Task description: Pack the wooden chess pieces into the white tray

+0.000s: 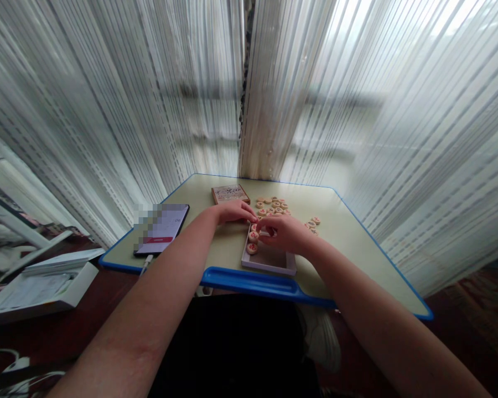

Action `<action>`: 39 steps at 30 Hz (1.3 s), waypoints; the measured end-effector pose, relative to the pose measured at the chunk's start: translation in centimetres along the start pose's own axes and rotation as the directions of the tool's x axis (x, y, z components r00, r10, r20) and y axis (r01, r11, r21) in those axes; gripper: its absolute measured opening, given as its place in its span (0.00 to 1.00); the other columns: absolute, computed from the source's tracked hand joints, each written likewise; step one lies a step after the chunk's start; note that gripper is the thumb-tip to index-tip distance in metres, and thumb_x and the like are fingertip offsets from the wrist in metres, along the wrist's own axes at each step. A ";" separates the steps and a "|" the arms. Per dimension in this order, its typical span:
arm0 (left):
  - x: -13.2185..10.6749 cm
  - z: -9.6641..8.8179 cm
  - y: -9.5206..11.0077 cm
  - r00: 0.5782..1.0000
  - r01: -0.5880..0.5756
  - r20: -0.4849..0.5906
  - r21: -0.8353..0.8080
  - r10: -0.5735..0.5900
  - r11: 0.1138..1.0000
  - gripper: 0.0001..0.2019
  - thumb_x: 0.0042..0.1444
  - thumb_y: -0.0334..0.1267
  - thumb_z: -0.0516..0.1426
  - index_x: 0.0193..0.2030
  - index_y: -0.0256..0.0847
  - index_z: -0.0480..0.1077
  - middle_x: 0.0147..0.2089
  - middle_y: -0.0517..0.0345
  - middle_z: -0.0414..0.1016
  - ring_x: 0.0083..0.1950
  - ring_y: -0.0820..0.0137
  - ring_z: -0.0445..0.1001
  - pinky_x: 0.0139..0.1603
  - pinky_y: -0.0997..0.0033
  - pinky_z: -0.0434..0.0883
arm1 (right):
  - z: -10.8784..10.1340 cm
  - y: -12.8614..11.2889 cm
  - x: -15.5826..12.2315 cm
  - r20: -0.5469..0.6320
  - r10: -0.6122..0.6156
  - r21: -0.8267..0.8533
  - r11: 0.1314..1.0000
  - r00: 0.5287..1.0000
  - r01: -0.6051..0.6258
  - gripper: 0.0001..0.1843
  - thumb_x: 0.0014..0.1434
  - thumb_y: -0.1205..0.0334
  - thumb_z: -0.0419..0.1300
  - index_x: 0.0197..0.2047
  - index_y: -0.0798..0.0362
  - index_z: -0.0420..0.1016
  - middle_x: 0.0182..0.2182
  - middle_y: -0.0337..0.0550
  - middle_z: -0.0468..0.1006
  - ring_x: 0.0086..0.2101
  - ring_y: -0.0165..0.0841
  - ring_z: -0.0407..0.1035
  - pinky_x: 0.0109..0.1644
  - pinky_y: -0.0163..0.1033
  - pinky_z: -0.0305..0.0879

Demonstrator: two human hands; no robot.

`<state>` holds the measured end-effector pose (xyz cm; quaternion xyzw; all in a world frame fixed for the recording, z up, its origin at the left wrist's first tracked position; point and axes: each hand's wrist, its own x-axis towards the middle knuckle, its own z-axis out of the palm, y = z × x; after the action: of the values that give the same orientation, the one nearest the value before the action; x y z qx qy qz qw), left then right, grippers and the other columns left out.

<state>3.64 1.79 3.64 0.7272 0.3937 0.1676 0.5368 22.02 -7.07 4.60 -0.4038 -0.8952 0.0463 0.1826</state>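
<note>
A shallow white tray (269, 266) lies near the front edge of a small pale table (348, 243) with a blue rim. Three round wooden game pieces (252, 242) with red marks lie in a column along the tray's left side. My right hand (284, 232) hovers over the tray's far end, fingers curled in a pinch by the top piece. My left hand (234, 211) rests flat on the table just left of the tray, fingers stretched toward it. Several loose pieces (273, 206) lie scattered beyond the hands. A brown box lid (230, 193) sits at the far left.
A dark phone (162, 228) with a lit screen and a cable lies on the table's left part. White sheer curtains hang close around the table. A white box with papers (41, 287) sits on a dark surface at the left.
</note>
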 end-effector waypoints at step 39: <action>0.0 -0.2 0.1 1.000 -0.013 0.023 0.028 0.012 1.000 0.12 0.37 0.39 0.64 0.30 0.37 0.77 0.31 0.57 0.76 0.38 0.68 0.72 0.45 0.70 0.65 | -0.2 -1.7 -0.2 0.174 -0.060 0.189 0.982 0.983 0.026 0.09 0.51 0.59 0.58 0.34 0.50 0.79 0.21 0.36 0.72 0.22 0.24 0.60 0.30 0.30 0.55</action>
<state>3.55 1.89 3.78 0.7390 0.3854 0.1570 0.5298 21.02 -8.35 5.07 -0.3597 -0.9083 0.1617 0.1396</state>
